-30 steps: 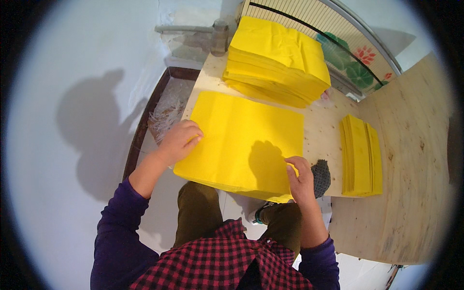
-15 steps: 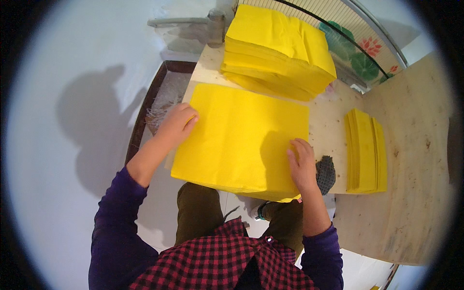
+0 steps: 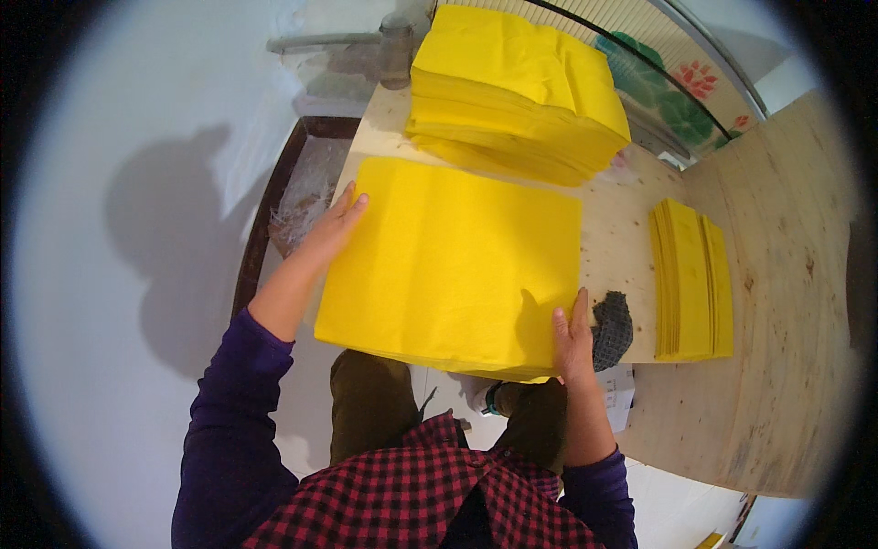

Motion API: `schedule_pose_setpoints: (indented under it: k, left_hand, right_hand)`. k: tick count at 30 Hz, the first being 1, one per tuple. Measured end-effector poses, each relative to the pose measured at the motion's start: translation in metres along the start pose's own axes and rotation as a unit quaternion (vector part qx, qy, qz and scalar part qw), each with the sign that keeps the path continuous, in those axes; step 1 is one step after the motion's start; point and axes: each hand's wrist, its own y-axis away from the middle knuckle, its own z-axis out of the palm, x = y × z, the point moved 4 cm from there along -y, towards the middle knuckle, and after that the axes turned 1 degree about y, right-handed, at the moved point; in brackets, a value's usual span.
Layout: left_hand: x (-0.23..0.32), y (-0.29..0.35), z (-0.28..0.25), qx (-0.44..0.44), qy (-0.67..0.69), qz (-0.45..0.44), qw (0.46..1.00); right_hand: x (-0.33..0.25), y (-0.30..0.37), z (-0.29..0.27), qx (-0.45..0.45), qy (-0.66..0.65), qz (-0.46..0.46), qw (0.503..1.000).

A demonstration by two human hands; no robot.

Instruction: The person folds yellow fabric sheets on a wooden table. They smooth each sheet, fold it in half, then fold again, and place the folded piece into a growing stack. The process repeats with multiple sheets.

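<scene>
Since the earlier frame, the right hand [image 3: 573, 352] has slid down the right edge of the yellow sheet stack [image 3: 457, 265], its curled fingers now straightened, thumb apart; the left hand [image 3: 334, 229] has likewise opened out along the left edge, fingers extended, thumb apart; the stack lies at the near side of the wooden surface [image 3: 615, 242]; a taller yellow pile [image 3: 517, 78] stands behind it, a grey cloth [image 3: 613, 334] and folded yellow bundle [image 3: 688, 284] to the right; a plywood panel [image 3: 777, 293] rises beyond.
</scene>
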Motion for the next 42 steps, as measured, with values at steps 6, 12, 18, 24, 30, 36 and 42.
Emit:
schedule_pose_setpoints:
  k: [6, 12, 18, 24, 30, 36, 42]
  left_hand:
    - [-0.003, -0.01, 0.009, 0.029, 0.031, 0.042, 0.998]
    - [0.022, 0.028, -0.016, 0.058, -0.232, 0.271, 0.933]
    - [0.037, 0.045, 0.012, 0.028, -0.314, 0.373, 0.873]
    - [0.055, -0.006, 0.005, 0.047, -0.294, 0.376, 0.878]
    - [0.04, 0.035, 0.0, -0.01, -0.309, 0.332, 0.891]
    - [0.049, 0.01, 0.001, 0.059, -0.313, 0.373, 0.871]
    - [0.042, 0.04, 0.001, -0.015, -0.341, 0.345, 0.874]
  right_hand:
    - [-0.003, 0.007, 0.0, 0.011, 0.044, -0.025, 0.999]
    - [-0.037, 0.004, -0.034, 0.077, 0.078, -0.154, 0.982]
    - [-0.058, -0.018, -0.004, -0.035, 0.14, -0.25, 0.957]
    - [-0.063, -0.057, -0.004, 0.035, 0.12, -0.201, 0.972]
    - [-0.057, -0.02, -0.001, -0.029, 0.127, -0.238, 0.962]
    - [-0.06, -0.069, 0.006, 0.021, 0.15, -0.198, 0.968]
    - [-0.058, -0.035, -0.006, -0.047, 0.129, -0.217, 0.966]
